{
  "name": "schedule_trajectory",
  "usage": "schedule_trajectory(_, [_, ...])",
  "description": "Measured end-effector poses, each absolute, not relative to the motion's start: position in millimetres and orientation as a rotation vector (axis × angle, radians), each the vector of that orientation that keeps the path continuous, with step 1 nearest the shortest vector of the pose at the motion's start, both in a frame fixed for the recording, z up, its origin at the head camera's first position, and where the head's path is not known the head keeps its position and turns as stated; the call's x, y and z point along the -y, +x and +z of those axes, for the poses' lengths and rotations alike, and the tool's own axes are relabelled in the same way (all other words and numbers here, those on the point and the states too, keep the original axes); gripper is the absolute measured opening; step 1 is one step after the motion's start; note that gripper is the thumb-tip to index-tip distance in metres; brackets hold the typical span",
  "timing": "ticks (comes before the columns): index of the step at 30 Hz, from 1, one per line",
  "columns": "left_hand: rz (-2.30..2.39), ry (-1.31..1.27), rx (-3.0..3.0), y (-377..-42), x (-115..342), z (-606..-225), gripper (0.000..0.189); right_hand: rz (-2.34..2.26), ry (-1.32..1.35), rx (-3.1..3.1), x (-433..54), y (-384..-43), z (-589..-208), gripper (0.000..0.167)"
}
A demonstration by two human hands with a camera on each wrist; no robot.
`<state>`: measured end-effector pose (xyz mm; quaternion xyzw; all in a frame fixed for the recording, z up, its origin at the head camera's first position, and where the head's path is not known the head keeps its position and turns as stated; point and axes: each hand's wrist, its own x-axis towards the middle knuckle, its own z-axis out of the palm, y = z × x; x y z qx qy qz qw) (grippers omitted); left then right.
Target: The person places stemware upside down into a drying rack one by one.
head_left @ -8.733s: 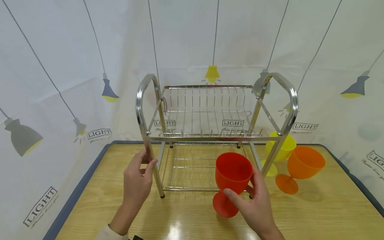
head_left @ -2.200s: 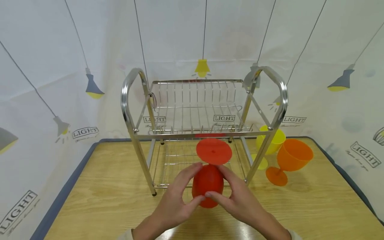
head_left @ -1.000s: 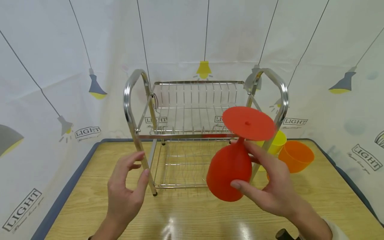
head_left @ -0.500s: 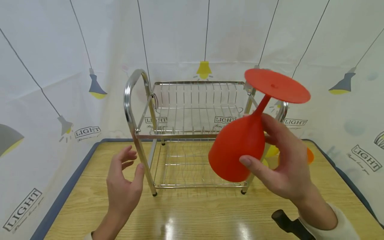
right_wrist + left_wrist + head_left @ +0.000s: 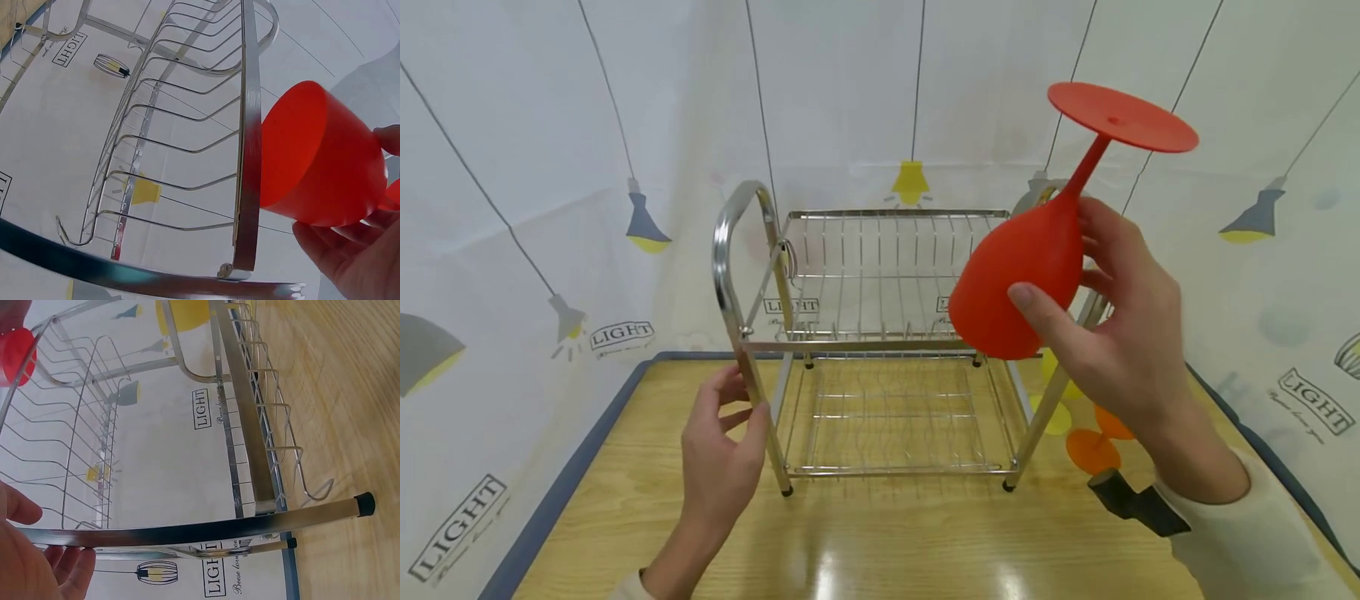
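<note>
My right hand (image 5: 1127,325) grips a red plastic goblet (image 5: 1018,279) by its bowl, thumb in front. The goblet is upside down and tilted, its foot up to the right and its mouth down to the left. It is raised before the right side of a two-tier metal dish rack (image 5: 880,344). In the right wrist view the goblet's bowl (image 5: 331,162) is beside the upper tier's front rail. My left hand (image 5: 722,442) holds the rack's left front leg, with thumb and fingers (image 5: 78,572) on either side of it in the left wrist view.
Behind the right leg, a yellow goblet (image 5: 1051,415) and an orange goblet (image 5: 1093,451) are on the wooden table (image 5: 880,533), both partly hidden by my right arm. A white lamp-print sheet (image 5: 850,92) hangs behind the rack. A black object (image 5: 1138,502) is at the right cuff.
The red goblet was turned upside down with both hands. My right hand has since raised it to the right. My left hand let go of the goblet and took the rack's left leg.
</note>
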<state>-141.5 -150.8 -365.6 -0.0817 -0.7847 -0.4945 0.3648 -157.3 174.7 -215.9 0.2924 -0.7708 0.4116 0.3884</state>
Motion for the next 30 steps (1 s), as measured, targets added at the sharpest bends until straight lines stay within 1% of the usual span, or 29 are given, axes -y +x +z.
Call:
schedule_trajectory(13, [-1.207, -0.11, 2.158, -144.9, 153.0, -359.2, 0.038, 1.088, 0.515, 2.131, -159.5, -182.5, -211.1, 0.065])
schedule_trajectory(20, [-1.224, -0.104, 2.229, -145.5, 153.7, -354.8, 0.038, 1.108, 0.465, 2.199, -152.1, -197.6, -209.2, 0.067])
schedule_trajectory(30, [-1.196, -0.124, 2.259, -145.6, 155.8, -353.5, 0.038, 1.063, 0.268, 2.508, -146.2, -221.4, -208.9, 0.069])
